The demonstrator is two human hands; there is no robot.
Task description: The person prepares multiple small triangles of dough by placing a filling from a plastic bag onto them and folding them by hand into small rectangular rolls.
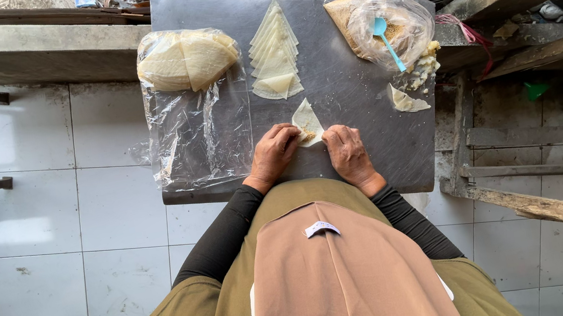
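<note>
A thin pastry wrapper (307,121), pale and folded toward a triangle, is laid on the grey tabletop (362,91) near its front edge, with a little crumbly filling seen at its lower left corner. It is touched from both sides: the left hand (273,153) is curled over the wrapper's left edge, its fingers bent and pressed onto the fold, while the right hand (347,151) is laid flatter just to the wrapper's right, fingertips at its lower corner. Neither hand is closed fully around anything; the wrapper is pinned rather than lifted. Just behind the wrapper, a fanned stack of cut triangular wrappers (274,56) is spread on the tabletop. To the left of the wrapper and farther back, a clear plastic bag (195,119) is spread out, with a bundle of folded sheets (185,60) resting on its far end. Behind and to the right of the wrapper, a clear bag of filling (396,24) is seen with a light blue spoon (386,41) standing in it. A single loose wrapper piece (407,100) lies well to the right of the held wrapper.
</note>
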